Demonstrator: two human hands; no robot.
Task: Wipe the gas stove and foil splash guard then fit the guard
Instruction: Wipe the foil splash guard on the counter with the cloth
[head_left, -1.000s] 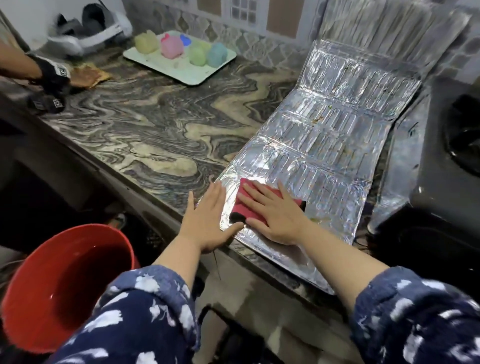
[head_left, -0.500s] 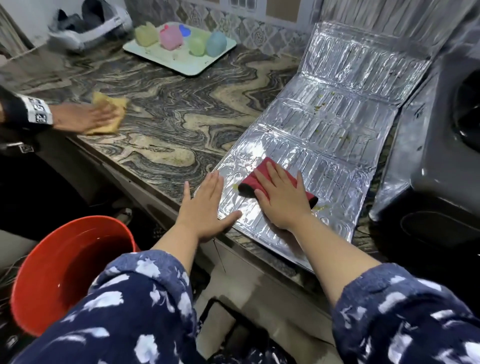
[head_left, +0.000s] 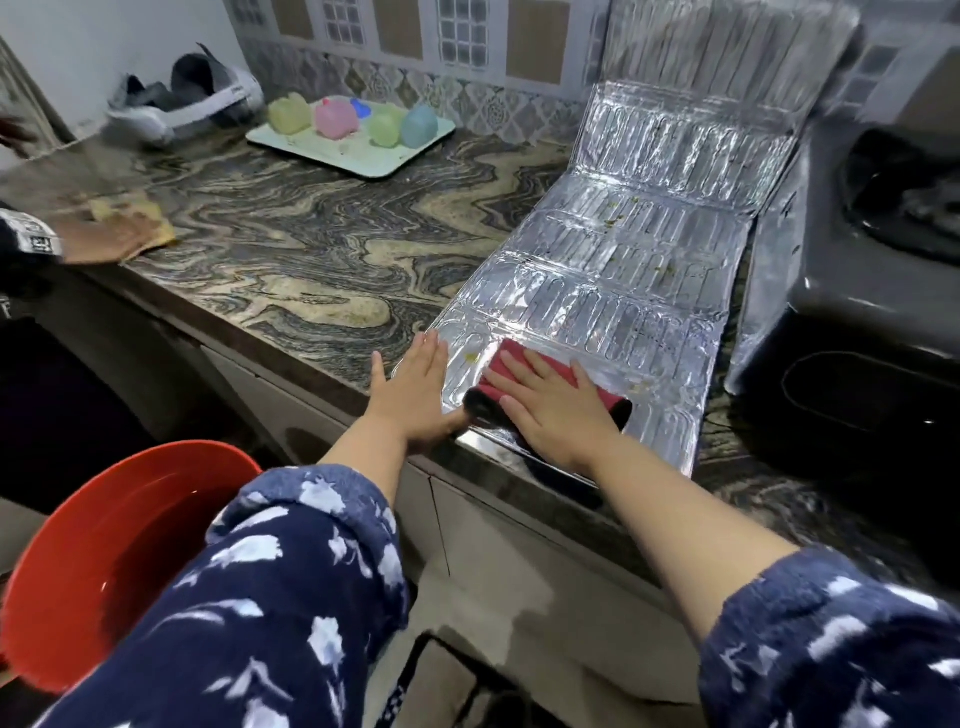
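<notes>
Right hand (head_left: 553, 410), fingers spread, half hides red cloth (head_left: 506, 366); left hand (head_left: 415, 395) flat on foil guard (head_left: 623, 291).

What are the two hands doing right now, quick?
Left hand: open, flat on the near corner of the foil splash guard, holding nothing.
Right hand: open, palm pressing the red cloth down on the guard, not gripping it.

Both arms wear dark blue sleeves (head_left: 291, 587) with white leaf shapes, pushed up. The left hand (head_left: 415, 395) and right hand (head_left: 556, 410) are bare.
</notes>
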